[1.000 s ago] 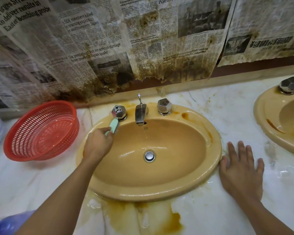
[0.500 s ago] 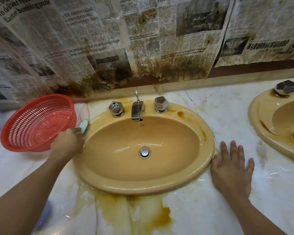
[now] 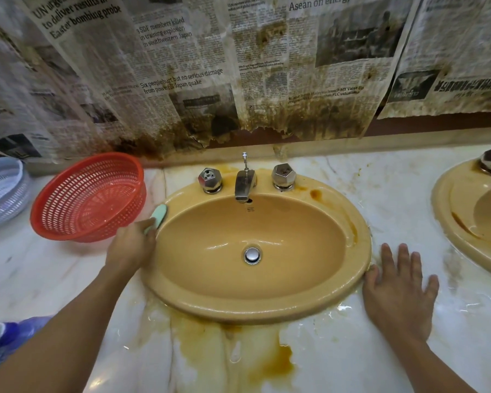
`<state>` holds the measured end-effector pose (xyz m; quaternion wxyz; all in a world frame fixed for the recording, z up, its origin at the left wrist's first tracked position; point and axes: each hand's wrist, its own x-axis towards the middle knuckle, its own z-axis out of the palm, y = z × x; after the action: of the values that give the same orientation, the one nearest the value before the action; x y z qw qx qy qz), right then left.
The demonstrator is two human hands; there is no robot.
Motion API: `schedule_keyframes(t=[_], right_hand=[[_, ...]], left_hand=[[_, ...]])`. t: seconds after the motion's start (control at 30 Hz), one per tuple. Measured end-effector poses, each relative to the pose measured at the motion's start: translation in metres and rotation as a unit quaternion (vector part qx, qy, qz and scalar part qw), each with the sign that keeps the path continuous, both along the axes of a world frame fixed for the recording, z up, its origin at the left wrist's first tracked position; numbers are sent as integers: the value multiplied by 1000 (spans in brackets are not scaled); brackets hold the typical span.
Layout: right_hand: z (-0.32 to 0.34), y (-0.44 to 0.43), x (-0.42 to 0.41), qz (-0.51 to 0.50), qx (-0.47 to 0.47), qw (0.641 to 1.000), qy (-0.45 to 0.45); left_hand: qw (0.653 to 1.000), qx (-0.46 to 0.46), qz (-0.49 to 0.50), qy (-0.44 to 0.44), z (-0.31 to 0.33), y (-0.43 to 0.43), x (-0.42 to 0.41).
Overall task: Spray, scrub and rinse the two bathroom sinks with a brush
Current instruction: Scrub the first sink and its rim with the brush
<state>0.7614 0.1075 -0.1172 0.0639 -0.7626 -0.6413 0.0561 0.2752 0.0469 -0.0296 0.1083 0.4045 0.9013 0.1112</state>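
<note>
The desk (image 3: 394,199) is white marble with grey veins, wet and shiny in places. Two tan oval sinks are set into it. The middle sink (image 3: 255,310) shows whole, while the second sink (image 3: 448,222) at the right edge is only partly in view. A brown stain (image 3: 238,350) spreads over the desk in front of the middle sink, with fainter brown marks behind it. A red basket (image 3: 91,194) stands just left of that sink, and a white basket (image 3: 3,191) farther left. The right hand (image 3: 400,290) lies flat, fingers spread, just beside the middle sink's rim.
</note>
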Motion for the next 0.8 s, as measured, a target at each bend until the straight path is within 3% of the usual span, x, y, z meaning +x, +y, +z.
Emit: schedule_keyframes(t=[0.2,0.47,0.8], right_hand=[[-2,2,-2,-10,-2,1000,-6],[-2,2,1,-5,-6,1000,-20],[2,0,-1,3,-16,1000,-12]], left_hand=[[999,-26,-40,-8,2,-12,-19],[995,-16,-88,-42,7,80,-21],[996,-40,-75,-19,5,-48,-44]])
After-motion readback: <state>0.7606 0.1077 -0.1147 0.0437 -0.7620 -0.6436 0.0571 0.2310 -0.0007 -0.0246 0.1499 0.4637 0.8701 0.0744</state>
